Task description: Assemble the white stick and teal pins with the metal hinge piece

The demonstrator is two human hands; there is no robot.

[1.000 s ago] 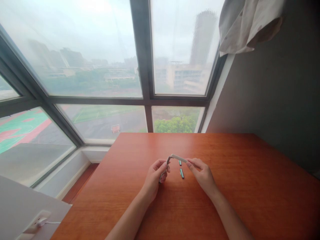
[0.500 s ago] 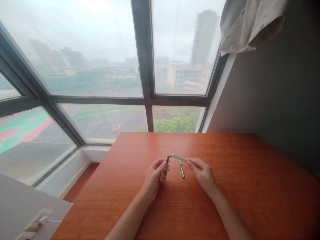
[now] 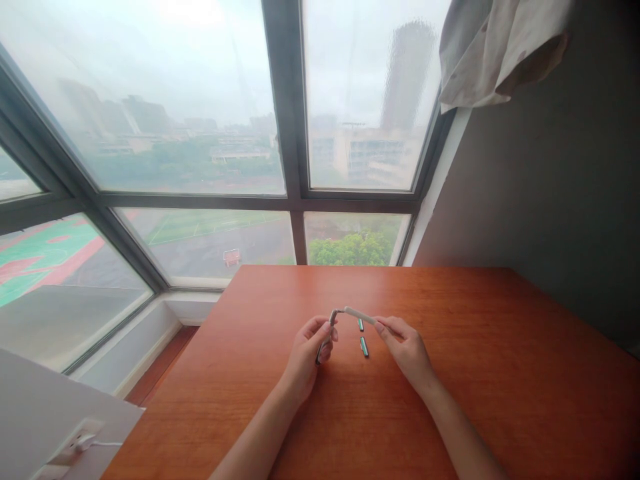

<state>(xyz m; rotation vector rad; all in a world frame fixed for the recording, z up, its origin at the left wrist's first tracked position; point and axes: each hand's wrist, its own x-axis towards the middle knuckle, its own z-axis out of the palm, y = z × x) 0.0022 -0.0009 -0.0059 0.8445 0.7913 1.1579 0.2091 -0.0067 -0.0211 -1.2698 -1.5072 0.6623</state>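
Observation:
My left hand [image 3: 306, 352] is closed around a slim dark and silvery object [image 3: 333, 317], whose bent upper end sticks out above the fingers and whose lower end shows below them. Between thumb and fingers, my right hand [image 3: 406, 348] pinches the near end of a pale grey stick [image 3: 360, 315]. The stick slants up to the left, its far tip at the silvery object's bent end; whether they touch or are joined I cannot tell. Below the stick, two small dark and green bars, a farther one [image 3: 361, 326] and a nearer one [image 3: 365, 347], lie on the table.
The reddish-brown wooden table [image 3: 240, 400] reaches to the window frame [image 3: 200, 202] at the back. A wall socket [image 3: 75, 445] with a white plug is low on the left. Pale cloth [image 3: 500, 53] hangs at upper right before a dark wall [image 3: 560, 193].
The silvery object in my left hand has shifted very slightly left. The right hand keeps the same pinch on the pale stick, and the two bars lie as before.

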